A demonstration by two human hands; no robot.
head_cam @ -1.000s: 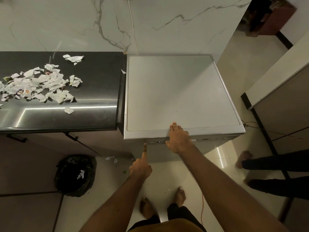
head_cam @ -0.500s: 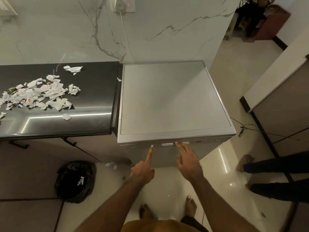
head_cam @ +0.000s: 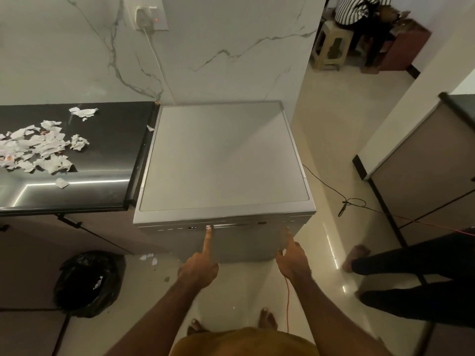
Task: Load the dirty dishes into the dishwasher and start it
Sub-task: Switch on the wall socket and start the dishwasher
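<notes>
Head view, dishwasher (head_cam: 223, 155) front facing wearer, left hand (head_cam: 198, 271) forefinger on panel (head_cam: 231, 225)

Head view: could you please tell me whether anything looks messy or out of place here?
Yes. Torn paper scraps lie strewn over the dark counter, with a few more on the floor beside the bin bag. A loose cable trails across the floor right of the dishwasher.

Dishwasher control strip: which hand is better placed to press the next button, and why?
Left. The left hand has its index fingertip on the control strip; the right hand sits lower, further right.
</notes>
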